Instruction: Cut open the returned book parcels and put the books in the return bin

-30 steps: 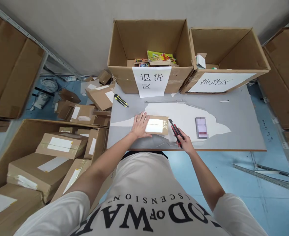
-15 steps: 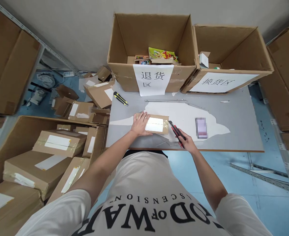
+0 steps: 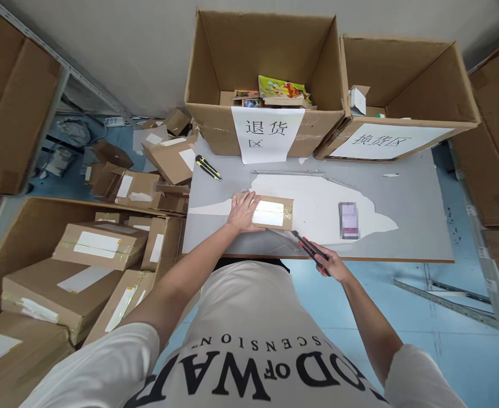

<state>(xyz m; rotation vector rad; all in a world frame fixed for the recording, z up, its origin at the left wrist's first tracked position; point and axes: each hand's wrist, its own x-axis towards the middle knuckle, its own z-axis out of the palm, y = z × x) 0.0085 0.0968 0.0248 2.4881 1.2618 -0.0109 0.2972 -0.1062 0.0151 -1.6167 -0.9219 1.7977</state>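
Observation:
A small taped cardboard box (image 3: 281,213) with a white label lies on the table. My left hand (image 3: 243,214) grips its left end, fingers over the top. In my right hand (image 3: 332,263) is a red-and-black box cutter (image 3: 310,247), held over the table's front edge. Its tip points up and left, just below the box's lower right corner; whether it touches anything I cannot tell. Right of the box lies a blurred purple item (image 3: 349,220) on a pale worn patch of the tabletop. A yellow-and-black box cutter (image 3: 208,168) rests at the table's back left.
Two large open cartons with paper signs, a left carton (image 3: 215,130) and a right carton (image 3: 419,122), stand along the back of the grey table (image 3: 419,198). Left of it, a big carton (image 3: 41,212) holds several parcels. Loose boxes (image 3: 168,158) are piled behind that.
My right hand has drawn the box cutter down and slightly right, away from the box's right end. My left hand stays on the box.

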